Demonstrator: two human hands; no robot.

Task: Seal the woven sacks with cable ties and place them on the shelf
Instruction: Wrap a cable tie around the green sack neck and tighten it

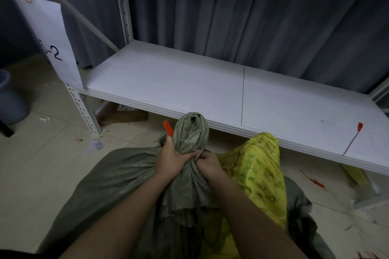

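Note:
A grey-green woven sack [117, 176] lies on the floor in front of me, its mouth gathered into a bunched neck [192, 130] that stands upright. My left hand [171, 159] is clenched around that neck, and the red tab of a cable tie [167, 128] sticks up beside its fingers. My right hand [207, 164] pinches the neck just below the left hand's thumb. A yellow printed sack [261, 166] leans against the right side of the green one. A second red cable tie [353, 139] lies on the white shelf [168, 82] near its right front edge.
The shelf's white slotted upright [82, 107] stands at the left with a paper label [50, 35] hanging on it. Grey curtains [252, 10] close off the back. A blue bin [8, 99] sits far left. Red tie scraps [313, 181] and bits of litter dot the tiled floor.

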